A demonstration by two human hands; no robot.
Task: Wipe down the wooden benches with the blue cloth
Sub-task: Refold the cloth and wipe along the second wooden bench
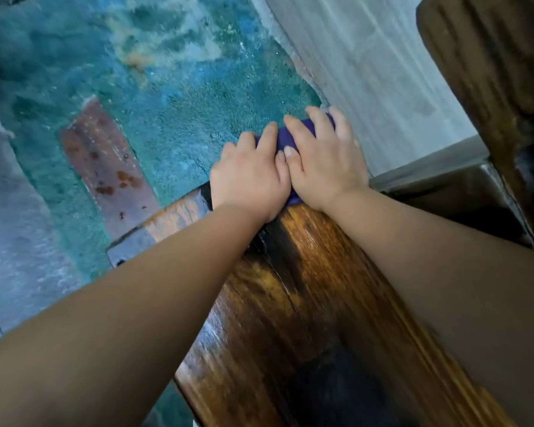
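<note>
1. I see both hands flat on the blue cloth (285, 140) at the far end of the wooden bench (293, 291); neither pinches it, they press down with the fingers laid out and only slightly parted.
2. My left hand (248, 177) covers the cloth's left part, its fingers reaching toward the far edge of the plank.
3. My right hand (324, 161) lies just beside it, the two thumbs touching in the middle, its fingertips curling over the cloth's far edge.
4. The cloth is bunched and dark blue, almost violet; it shows only between the fingers and in a small fold at the wrists.
5. Both bare forearms stretch from the near corners and hide much of the bench's near half.
6. The bench top is glossy, dark-stained wood with strong grain, black patches and a long crack along its length.
7. To the far right a second dark wooden piece (490, 87) rises, with a lower wooden surface (457, 192) beside the bench; how they join I cannot tell.
8. Behind the hands on the right stands a pale grey wall (367, 72), its surface streaked.
9. Left and far, the floor (167, 87) is rough, mottled teal with worn pale spots.
10. A rusty brown rectangular patch (105, 161) lies on that floor, left of the bench.
</note>
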